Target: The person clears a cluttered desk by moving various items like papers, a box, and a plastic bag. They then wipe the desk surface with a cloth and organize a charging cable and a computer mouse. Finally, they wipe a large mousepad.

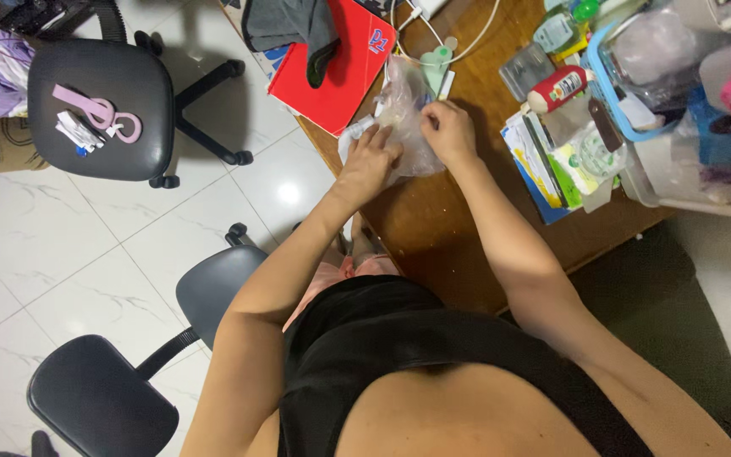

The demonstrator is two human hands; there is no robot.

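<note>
At the far left a black swivel chair [99, 106] carries a pink strap-like item [99, 112] and some small white bits, and a 2nd dark chair [103, 398] stands lower down on the white tiled floor [61, 254]. Moving right, a red folder [340, 72] with a grey cloth [298, 30] draped on it lies on the near-left part of the wooden bench [433, 220]. Next comes the left hand [368, 165], fingers curled shut on the lower left edge of a clear plastic bag [406, 118] that rests on the bench between the 2 hands. The right hand [448, 131] pinches the bag's upper right edge, knuckles up. What the bag holds cannot be made out through the crumpled film. To work such thin film well, I would judge it best to keep both grips close to the same edge and pull gently apart, with the bag resting on the bench so nothing spills. Both forearms reach forward from the body, elbows bent and spread, wrists angled inward toward each other. Further right lie a stack of booklets and papers [543, 165], a small red-capped bottle [558, 87], and a clear blue-rimmed tub [662, 68].
</note>
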